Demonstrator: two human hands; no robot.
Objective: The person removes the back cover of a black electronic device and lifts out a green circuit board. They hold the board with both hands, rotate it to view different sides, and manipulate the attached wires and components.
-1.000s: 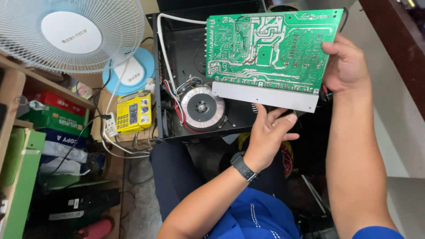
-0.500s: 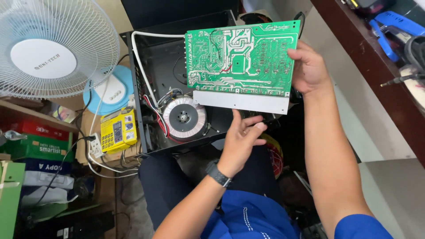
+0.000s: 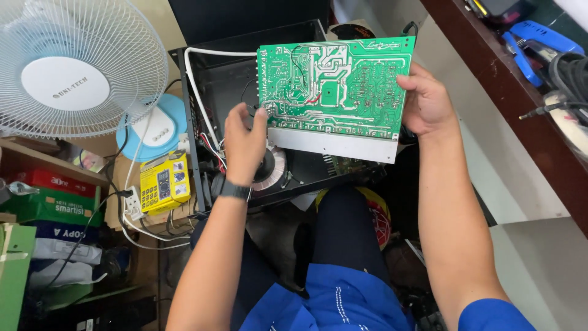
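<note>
Green board: we hold a green circuit board, solder side up, tilted above the open black chassis; a grey metal strip runs along its near edge.
Left hand: our left hand pinches the board's lower left corner — thumb on the solder side, fingers curled behind it. A black wristwatch sits on that wrist.
Right hand: our right hand clamps the board's right edge, thumb on the top face, fingers wrapped behind.
Inside the chassis: a round toroidal transformer lies partly hidden below our left hand; red and white wires run beside it, and a white cable follows the left wall.
Left of the chassis: a yellow multimeter box — just beside it, a white power strip; a white desk fan with a blue base stands further back.
Right: a dark wooden bench carries a blue tool.
</note>
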